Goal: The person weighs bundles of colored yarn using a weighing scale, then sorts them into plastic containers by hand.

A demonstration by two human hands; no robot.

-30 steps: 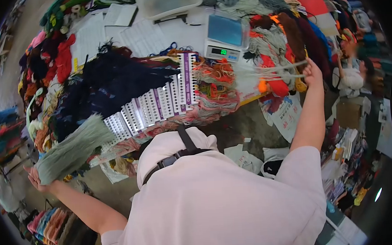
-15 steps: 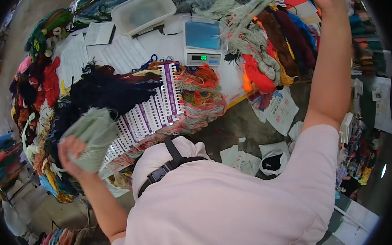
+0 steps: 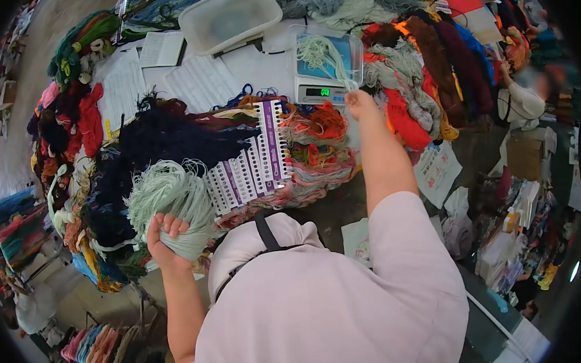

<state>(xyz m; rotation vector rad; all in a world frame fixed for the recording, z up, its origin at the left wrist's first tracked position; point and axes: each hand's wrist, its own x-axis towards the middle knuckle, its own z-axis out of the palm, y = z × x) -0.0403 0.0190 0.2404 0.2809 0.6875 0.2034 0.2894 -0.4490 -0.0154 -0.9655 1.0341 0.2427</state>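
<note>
My left hand [image 3: 167, 234] grips a thick hank of pale green yarn [image 3: 174, 188], with loose loops standing up over the fingers. Between the closed fingers of my right hand [image 3: 363, 104] is one end of a thinner pale green yarn bundle [image 3: 326, 54]. The rest of that bundle lies curled in a clear plastic tray [image 3: 356, 41] on a digital scale [image 3: 313, 95] with a lit green display. White hole-punched cards with purple bands [image 3: 253, 170] lie right of the left hand, beside a dark navy pile of yarn [image 3: 175, 138].
A translucent plastic tub [image 3: 231, 19], an open notebook [image 3: 161, 49] and paper sheets [image 3: 198, 81] are on the table. Coloured yarn hanks, including a red one [image 3: 406, 121], line its edges. Another person [image 3: 524, 104] is at the far right.
My right hand has come down from the upper right to the scale, and its yarn now rests in the clear tray there. The left hand's hank has shifted right in view.
</note>
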